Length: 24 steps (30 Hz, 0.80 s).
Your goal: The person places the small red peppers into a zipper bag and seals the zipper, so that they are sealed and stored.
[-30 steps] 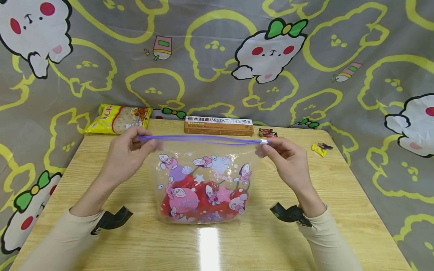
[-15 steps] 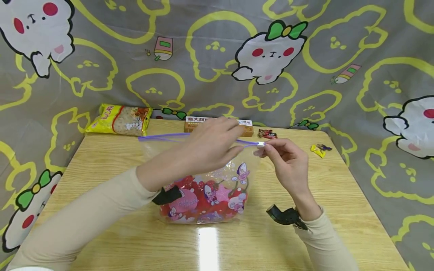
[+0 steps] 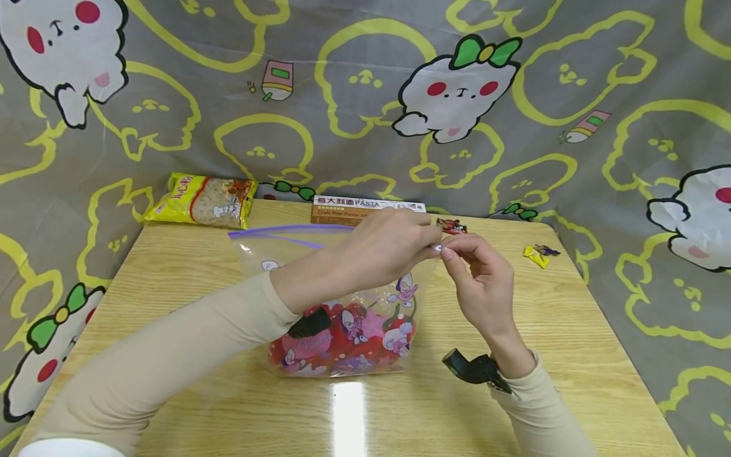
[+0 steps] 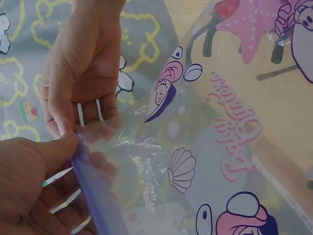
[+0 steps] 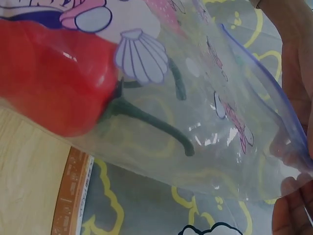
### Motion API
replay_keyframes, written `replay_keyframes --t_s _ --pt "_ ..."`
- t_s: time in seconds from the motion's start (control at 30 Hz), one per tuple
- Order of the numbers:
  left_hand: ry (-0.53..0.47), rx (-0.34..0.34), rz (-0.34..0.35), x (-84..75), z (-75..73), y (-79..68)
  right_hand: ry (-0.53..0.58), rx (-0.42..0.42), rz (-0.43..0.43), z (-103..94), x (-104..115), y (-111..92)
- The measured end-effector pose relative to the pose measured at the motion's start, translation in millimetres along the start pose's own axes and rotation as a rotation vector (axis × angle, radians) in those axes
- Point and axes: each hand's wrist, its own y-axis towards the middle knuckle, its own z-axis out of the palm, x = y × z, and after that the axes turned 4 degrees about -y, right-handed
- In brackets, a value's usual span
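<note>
A clear zip bag [image 3: 374, 304] with pink and purple cartoon prints stands on the table. Through its film I see red peppers with green stems, one red pepper [image 5: 54, 83] large in the right wrist view. My left hand [image 3: 391, 244] reaches across the bag front to its top right corner and pinches the purple zip strip [image 4: 93, 196] there. My right hand [image 3: 485, 282] pinches the same corner between thumb and finger. The white slider [image 3: 437, 248] sits between both hands, mostly covered. Toward the left, the two zip edges stand apart.
Along the table's back lie a yellow food packet [image 3: 208, 202], a pasta box [image 3: 337, 209] and a small red wrapped sweet [image 3: 452, 226]. A yellow sweet [image 3: 535, 256] lies at the right. A patterned cloth [image 3: 365, 114] hangs behind the wooden table [image 3: 228, 406].
My left hand has let go of the bag's top left corner and moved right across its front to the slider corner. My right hand keeps its hold there.
</note>
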Motion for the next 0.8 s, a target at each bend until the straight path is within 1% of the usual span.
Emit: replay_keyframes --t_s 0.17,0.3,0.43,0.53,0.6,0.7,0.8 --pt "-0.058 0.005 -0.025 0.1 -1.3 -0.6 -0.069 -0.004 -0.048 1.0 1 0" --pt "-0.102 -0.015 -0.013 1.5 -2.1 -1.2 -0.061 -0.009 -0.053 0.9 1 1" --pt "-0.121 -0.024 -0.029 4.1 -4.2 -3.3 0.015 -0.022 -0.034 0.3 0 1" --pt "-0.11 -0.002 -0.055 4.8 -6.0 -3.6 0.079 -0.031 -0.012 -0.6 0 1" --pt "-0.101 0.016 -0.069 4.5 -6.9 -3.4 0.093 -0.032 0.004 -0.9 0 0" --pt "-0.089 0.037 -0.075 3.9 -7.4 -3.0 0.054 -0.035 0.026 -0.1 3 0" --pt "-0.095 0.046 -0.055 3.3 -6.3 -2.1 0.005 -0.03 0.026 1.4 11 2"
